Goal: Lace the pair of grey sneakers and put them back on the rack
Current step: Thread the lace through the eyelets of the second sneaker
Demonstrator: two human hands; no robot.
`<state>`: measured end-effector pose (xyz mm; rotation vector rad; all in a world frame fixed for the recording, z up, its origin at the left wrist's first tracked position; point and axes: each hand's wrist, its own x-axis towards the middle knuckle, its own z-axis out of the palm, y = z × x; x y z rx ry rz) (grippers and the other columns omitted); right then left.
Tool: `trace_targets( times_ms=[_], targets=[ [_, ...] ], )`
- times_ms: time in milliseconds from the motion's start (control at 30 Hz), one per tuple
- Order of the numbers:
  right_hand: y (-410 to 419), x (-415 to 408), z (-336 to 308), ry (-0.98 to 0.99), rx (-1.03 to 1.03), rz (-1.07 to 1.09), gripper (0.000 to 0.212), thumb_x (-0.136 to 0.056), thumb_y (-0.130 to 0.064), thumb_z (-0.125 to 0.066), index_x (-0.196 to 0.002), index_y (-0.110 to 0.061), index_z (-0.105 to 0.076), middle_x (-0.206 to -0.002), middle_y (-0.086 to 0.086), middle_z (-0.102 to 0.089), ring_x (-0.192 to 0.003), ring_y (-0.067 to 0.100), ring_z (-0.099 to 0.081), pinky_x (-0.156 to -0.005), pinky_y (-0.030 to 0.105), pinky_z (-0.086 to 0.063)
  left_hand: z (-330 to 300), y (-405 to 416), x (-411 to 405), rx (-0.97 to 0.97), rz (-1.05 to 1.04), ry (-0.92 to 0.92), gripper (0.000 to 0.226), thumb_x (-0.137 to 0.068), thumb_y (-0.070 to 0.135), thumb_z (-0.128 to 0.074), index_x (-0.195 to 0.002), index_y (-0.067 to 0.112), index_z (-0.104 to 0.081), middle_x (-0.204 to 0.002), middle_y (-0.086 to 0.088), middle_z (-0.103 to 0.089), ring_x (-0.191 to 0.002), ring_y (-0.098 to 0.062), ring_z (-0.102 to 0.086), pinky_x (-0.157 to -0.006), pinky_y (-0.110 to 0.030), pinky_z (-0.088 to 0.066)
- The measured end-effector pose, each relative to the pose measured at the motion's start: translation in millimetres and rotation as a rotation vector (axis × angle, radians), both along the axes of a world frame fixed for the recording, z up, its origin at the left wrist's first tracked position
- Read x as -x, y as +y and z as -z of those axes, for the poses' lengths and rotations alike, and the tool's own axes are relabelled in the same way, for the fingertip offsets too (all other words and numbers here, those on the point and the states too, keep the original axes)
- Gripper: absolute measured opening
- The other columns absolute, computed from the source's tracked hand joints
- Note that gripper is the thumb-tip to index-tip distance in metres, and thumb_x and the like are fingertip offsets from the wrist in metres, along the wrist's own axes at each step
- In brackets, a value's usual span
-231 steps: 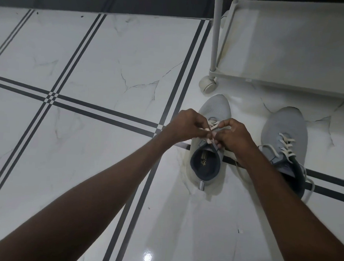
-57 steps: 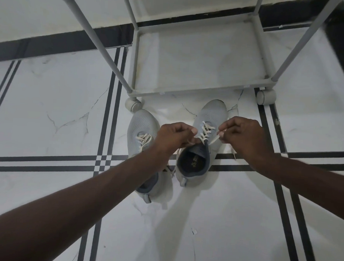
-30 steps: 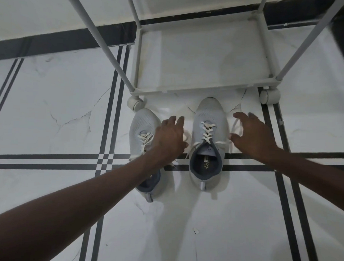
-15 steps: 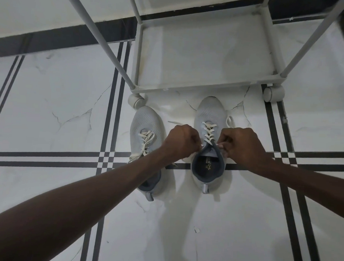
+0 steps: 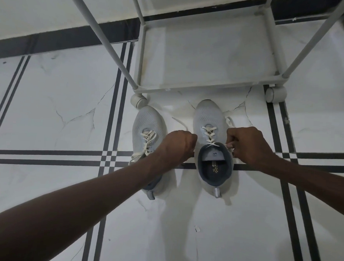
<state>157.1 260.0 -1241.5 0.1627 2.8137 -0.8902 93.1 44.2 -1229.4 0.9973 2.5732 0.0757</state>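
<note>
Two grey sneakers sit side by side on the white marble floor [image 5: 49, 104], toes pointing away toward the rack [image 5: 209, 52], which stands just beyond them on its small wheels. The right sneaker [image 5: 212, 148] is the one being worked on. The left hand [image 5: 178, 144] is curled into a fist at that shoe's left edge, between the two sneakers, and seems to be gripping a lace end, though the lace inside the fist is hidden. The right hand [image 5: 248, 146] is on the shoe's right side, fingers curled, pinching the white lace [image 5: 209, 135] near the top eyelets. The crossed lacing runs up the tongue to the collar. The left sneaker [image 5: 147, 127] lies partly under the left forearm, its lace threaded with a loose end trailing to the floor. The rack's lowest shelf [image 5: 210, 58] is near the sneakers' toes.
</note>
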Motion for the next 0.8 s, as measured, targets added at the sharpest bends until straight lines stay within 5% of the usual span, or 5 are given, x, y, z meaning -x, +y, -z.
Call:
trace_targets(
  times_ms=[133, 267, 433, 633, 800],
  targets=[
    [-1.2, -1.8, -4.9, 0.058, 0.076, 0.092, 0.003, -0.083, -0.014, -0.074, -0.081, -0.016, -0.071, -0.072, -0.006, -0.067, -0.063, 0.006, -0.061, -0.063, 0.02, -0.049, 6.8, -17.8, 4.5, -0.12, -0.246, 0.145, 0.02, -0.094, 0.026, -0.055, -0.1, 0.013, -0.068, -0.086, -0.009, -0.076, -0.072, -0.029, -0.07, -0.064, -0.034, -0.055],
    [-5.2, 1.2, -2.1, 0.14, 0.261, 0.49, 0.017, -0.083, -0.011, -0.073, -0.096, -0.018, -0.063, -0.1, 0.0, -0.068, -0.075, 0.021, -0.071, -0.074, 0.043, -0.059, 7.6, -10.1, 1.5, -0.454, -0.775, -0.228, 0.016, -0.083, 0.019, -0.063, -0.092, 0.023, -0.075, -0.079, -0.002, -0.078, -0.07, -0.018, -0.074, -0.069, -0.035, -0.062],
    [-2.3, 11.8, -16.2, -0.37, 0.641, 0.898, 0.04, -0.085, -0.034, -0.073, -0.109, -0.005, -0.057, -0.087, 0.011, -0.065, -0.065, 0.022, -0.064, -0.059, 0.032, -0.053, -3.5, 9.5, 9.0, -0.756, -1.008, -0.511, 0.01, -0.086, 0.017, -0.065, -0.085, 0.018, -0.074, -0.085, -0.004, -0.078, -0.086, -0.024, -0.074, -0.086, -0.042, -0.062],
    [-11.0, 17.7, -23.0, -0.463, 0.793, 0.767, 0.025, -0.09, -0.015, -0.067, -0.105, 0.006, -0.07, -0.072, 0.011, -0.066, -0.059, 0.017, -0.061, -0.057, 0.026, -0.05, -22.6, 32.4, 12.5, -0.91, -1.107, -0.793, 0.032, -0.091, -0.01, -0.052, -0.113, 0.011, -0.041, -0.085, -0.011, -0.072, -0.062, -0.017, -0.068, -0.057, -0.021, -0.055],
    [-18.5, 18.2, -40.0, -0.074, 0.528, 0.404, 0.015, -0.082, -0.02, -0.077, -0.086, -0.006, -0.073, -0.073, 0.008, -0.072, -0.059, 0.015, -0.065, -0.061, 0.03, -0.056, -24.4, 41.3, 19.0, -0.701, -0.989, -0.819, 0.02, -0.088, 0.008, -0.072, -0.107, 0.001, -0.068, -0.097, -0.016, -0.078, -0.06, -0.011, -0.066, -0.055, -0.016, -0.05]
  ],
)
